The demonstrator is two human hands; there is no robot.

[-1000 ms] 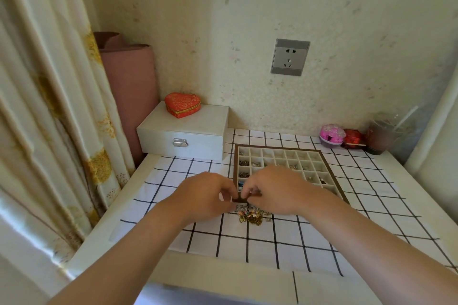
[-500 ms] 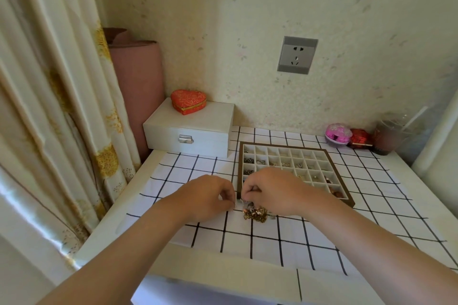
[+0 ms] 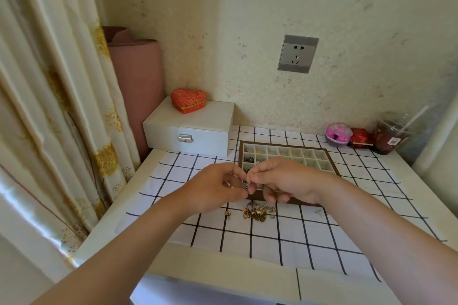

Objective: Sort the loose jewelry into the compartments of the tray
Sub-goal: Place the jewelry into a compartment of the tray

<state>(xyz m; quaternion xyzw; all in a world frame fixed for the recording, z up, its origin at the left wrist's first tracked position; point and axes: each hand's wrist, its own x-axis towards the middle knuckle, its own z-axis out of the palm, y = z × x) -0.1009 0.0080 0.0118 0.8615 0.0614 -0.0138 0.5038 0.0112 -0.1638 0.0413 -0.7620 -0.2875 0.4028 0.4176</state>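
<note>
Over near-left corner of brown wooden compartment tray (image 3: pixel 332 159) — left hand (image 3: pixel 213 192), right hand (image 3: pixel 285 181) both pinch small silver piece (image 3: pixel 246 185); ease apart gently, then release low — no tossing

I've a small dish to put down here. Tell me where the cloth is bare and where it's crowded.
Bare: the cloth between the jewelry pile and the table's near edge; between the white box and the left hand; right of the tray. Crowded: where the right hand meets it, both pinching a silver piece; the cup corner.
</note>
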